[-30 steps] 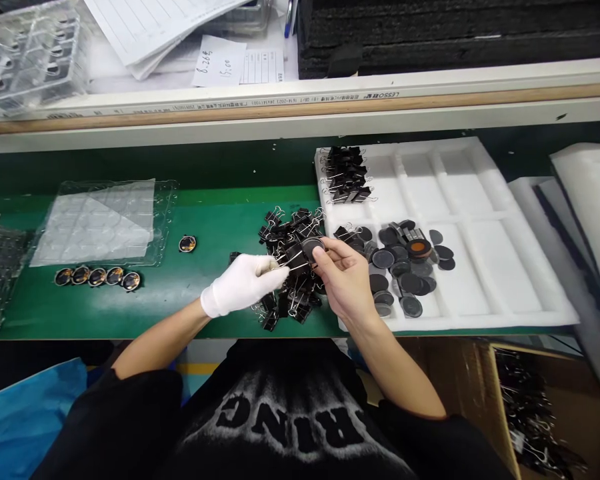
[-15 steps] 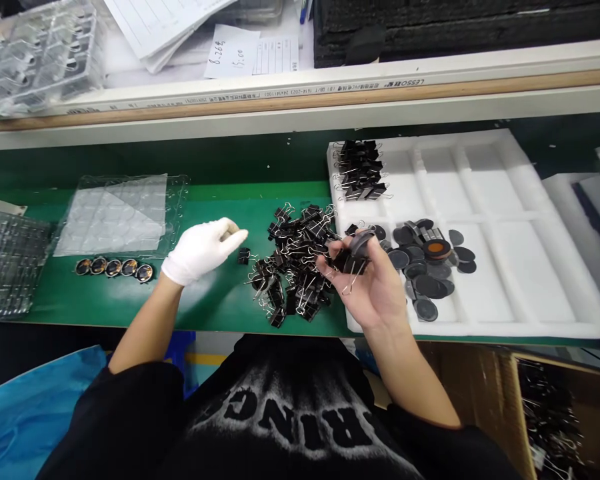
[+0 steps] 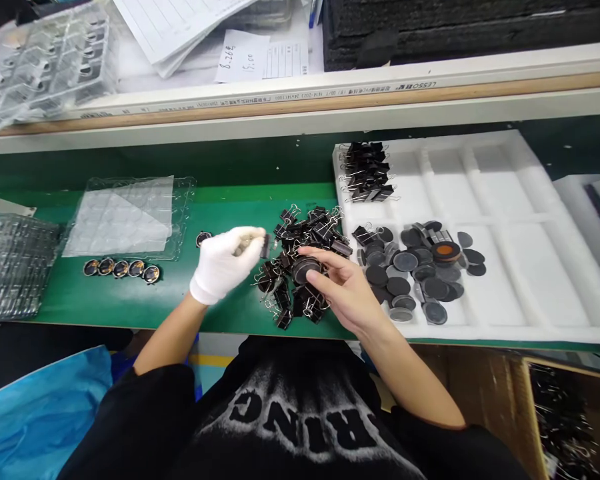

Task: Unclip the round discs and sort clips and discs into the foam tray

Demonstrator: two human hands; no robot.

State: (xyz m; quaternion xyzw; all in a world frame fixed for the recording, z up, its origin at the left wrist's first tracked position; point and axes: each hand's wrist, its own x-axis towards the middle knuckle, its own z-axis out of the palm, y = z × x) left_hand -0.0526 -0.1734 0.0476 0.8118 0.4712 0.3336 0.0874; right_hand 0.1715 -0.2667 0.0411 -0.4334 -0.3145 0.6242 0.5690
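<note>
My left hand (image 3: pixel 226 265), in a white glove, pinches a small black binder clip (image 3: pixel 265 246) at its fingertips, just left of the pile. Bare, my right hand (image 3: pixel 347 288) grips a round dark disc (image 3: pixel 307 269) between thumb and fingers, above the heap of black binder clips (image 3: pixel 325 227). The disc's lower edge hides some clips beneath it. More dark discs (image 3: pixel 405 261) lie loose in the white foam tray (image 3: pixel 505 280), and one piece with an orange-brown centre (image 3: pixel 446 251) rests among them.
Several small round parts (image 3: pixel 121 269) stand in a row at left, with another round part (image 3: pixel 203 238) behind my left hand. A clear blister tray (image 3: pixel 180 220) holds paper. Stacked clear trays (image 3: pixel 15 267) stand far left. Lined-up binder clips (image 3: pixel 367 172) fill the foam tray's back-left compartment.
My right hand has swung left from the foam tray to over the clip heap, turning the disc face up. My left hand has moved right and taken hold of a binder clip.
</note>
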